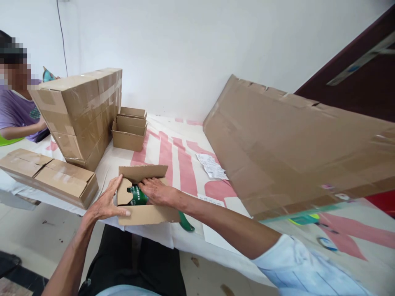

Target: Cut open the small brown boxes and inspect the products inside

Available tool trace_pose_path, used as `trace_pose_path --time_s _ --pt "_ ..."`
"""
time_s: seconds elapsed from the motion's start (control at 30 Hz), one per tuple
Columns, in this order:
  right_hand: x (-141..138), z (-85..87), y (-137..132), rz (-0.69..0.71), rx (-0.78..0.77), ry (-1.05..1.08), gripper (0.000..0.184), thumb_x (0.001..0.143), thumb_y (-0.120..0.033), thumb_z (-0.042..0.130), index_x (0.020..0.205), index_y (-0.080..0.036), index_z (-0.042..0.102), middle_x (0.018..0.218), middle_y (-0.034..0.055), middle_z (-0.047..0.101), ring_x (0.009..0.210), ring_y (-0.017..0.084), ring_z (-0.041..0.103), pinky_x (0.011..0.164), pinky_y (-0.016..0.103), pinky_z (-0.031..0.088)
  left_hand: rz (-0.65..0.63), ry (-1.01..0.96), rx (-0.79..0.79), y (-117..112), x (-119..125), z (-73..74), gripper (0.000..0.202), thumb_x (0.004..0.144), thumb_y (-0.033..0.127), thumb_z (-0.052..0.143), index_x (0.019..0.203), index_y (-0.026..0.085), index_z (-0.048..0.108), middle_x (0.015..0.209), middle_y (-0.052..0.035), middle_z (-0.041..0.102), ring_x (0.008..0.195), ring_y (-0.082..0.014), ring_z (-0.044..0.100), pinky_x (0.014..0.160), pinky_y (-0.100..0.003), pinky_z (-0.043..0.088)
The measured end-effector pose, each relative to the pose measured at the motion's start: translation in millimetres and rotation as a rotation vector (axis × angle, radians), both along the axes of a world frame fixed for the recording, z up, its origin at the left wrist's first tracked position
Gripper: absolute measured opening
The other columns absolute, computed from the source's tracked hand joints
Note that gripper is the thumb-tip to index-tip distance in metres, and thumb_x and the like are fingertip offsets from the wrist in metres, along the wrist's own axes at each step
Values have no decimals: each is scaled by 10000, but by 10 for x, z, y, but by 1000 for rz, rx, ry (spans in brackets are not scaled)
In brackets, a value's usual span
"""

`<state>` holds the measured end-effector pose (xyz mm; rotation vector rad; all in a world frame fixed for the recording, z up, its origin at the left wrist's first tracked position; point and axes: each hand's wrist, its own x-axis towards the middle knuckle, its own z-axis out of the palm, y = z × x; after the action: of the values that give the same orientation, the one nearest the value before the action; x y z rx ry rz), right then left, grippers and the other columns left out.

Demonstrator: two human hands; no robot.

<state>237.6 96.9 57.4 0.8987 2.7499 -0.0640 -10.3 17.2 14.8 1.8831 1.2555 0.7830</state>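
A small open cardboard box (148, 216) stands near the table's front edge, its long flaps raised. Inside shows a dark green item with white print (138, 195); its kind is unclear. My left hand (108, 201) grips the box's left end, with the thumb on the front side and fingers at the back corner. Reaching into the box, my right hand (156, 190) lies palm down over the contents, fingers stretched out. It covers much of the inside. A green curved object (186, 223) pokes out beside the box's right end, partly hidden.
A taped stack of cartons (83, 111) rises at the left, with a long closed carton (46, 172) before it. Open small boxes (128, 139) stand behind. A large cardboard sheet (286, 152) leans at the right near a paper (211, 165). Another person (20, 107) sits far left.
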Motion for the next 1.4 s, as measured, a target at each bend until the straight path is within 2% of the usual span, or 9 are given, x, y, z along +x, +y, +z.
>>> trace_pose_path --time_s 0.17,0.37,0.5,0.63,0.77,0.97,1.1,1.27,1.4 --pt "68 -8 4 14 -71 69 519 858 -238 801 1325 -113 615 1321 214 651 1269 354 619 1053 444 477 57 -22 49 1 23 -19 1331 646 643 912 1691 238 193 1699 -185 279 1560 -438 307 1261 -612 327" --pt "214 34 -29 -86 -141 180 604 870 -356 789 1412 -172 597 1406 187 626 1313 345 602 1090 447 474 77 -80 51 -15 18 -1 1334 600 603 944 1667 233 234 1670 -195 324 1521 -437 361 1168 -581 452" --pt "288 121 -14 -83 -158 256 697 853 -406 797 1480 -220 559 1443 155 621 1362 330 572 1128 424 458 67 -75 70 -9 -11 55 1378 583 631 950 1676 235 210 1683 -200 307 1524 -446 359 1208 -602 400" --pt "292 142 19 -54 -131 266 699 859 -412 793 1475 -183 557 1449 173 610 1363 333 567 1131 436 458 49 -30 115 3 -9 168 1344 609 591 957 1674 225 222 1670 -205 320 1530 -437 350 1239 -609 351" --pt "219 72 38 -13 -85 258 615 871 -381 790 1421 -186 595 1406 177 628 1319 339 591 1100 452 469 19 20 119 27 11 211 1332 620 571 958 1677 233 220 1656 -203 336 1529 -429 352 1238 -616 352" --pt "87 74 59 39 -138 122 454 918 -373 767 1305 -160 664 1247 149 699 1165 302 667 974 371 496 8 20 53 71 -3 92 1291 633 614 927 1670 239 255 1626 -185 378 1504 -424 393 1234 -608 363" --pt "300 233 99 -9 -47 115 309 959 -452 717 1107 -182 743 1132 137 741 1088 305 685 928 378 497 11 3 42 90 -22 59 1262 634 622 921 1657 243 286 1595 -175 411 1476 -418 424 1221 -597 383" --pt "713 341 50 -133 32 110 158 976 -348 692 988 -207 763 1108 128 756 1081 296 685 882 366 516 10 -10 20 88 -16 53 1282 639 620 915 1663 218 259 1604 -192 389 1480 -435 411 1223 -615 368" --pt "609 254 -90 -213 18 19 192 923 -366 769 955 -177 765 1097 176 764 1152 355 678 927 413 521 25 -20 26 74 -3 38 1277 655 630 905 1666 208 248 1638 -199 352 1500 -432 389 1231 -616 359"
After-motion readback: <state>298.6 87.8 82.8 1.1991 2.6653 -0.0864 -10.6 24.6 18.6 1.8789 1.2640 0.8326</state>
